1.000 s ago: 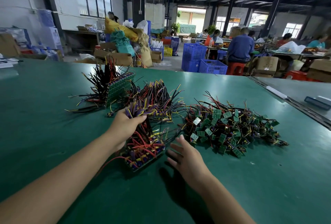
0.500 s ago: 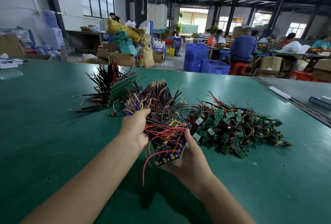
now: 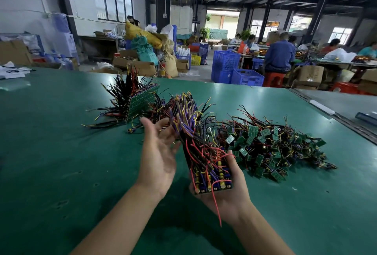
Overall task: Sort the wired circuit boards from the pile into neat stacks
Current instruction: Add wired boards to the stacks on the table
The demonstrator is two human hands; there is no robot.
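My right hand [image 3: 230, 197] cradles a stack of wired circuit boards [image 3: 208, 169] from beneath, fingers curled up round its right side; red, purple and black wires fan up and away from it. My left hand [image 3: 158, 150] is palm-up with straight fingers just left of the stack's wires, holding nothing. A loose pile of small green boards with wires [image 3: 273, 144] lies on the green table [image 3: 51, 152] to the right. Farther back stand a purple-and-yellow wired bundle [image 3: 183, 110] and a leaning stack of green boards with black wires [image 3: 138, 99].
A grey table edge with a rail [image 3: 330, 112] runs along the right. Beyond the far edge are blue crates [image 3: 234, 71], cardboard boxes and seated people at other benches. Papers [image 3: 12, 73] lie at the far left.
The stack went from my left hand into my right, which now supports it from below near me. My left hand let go of the wires and opened palm-up.
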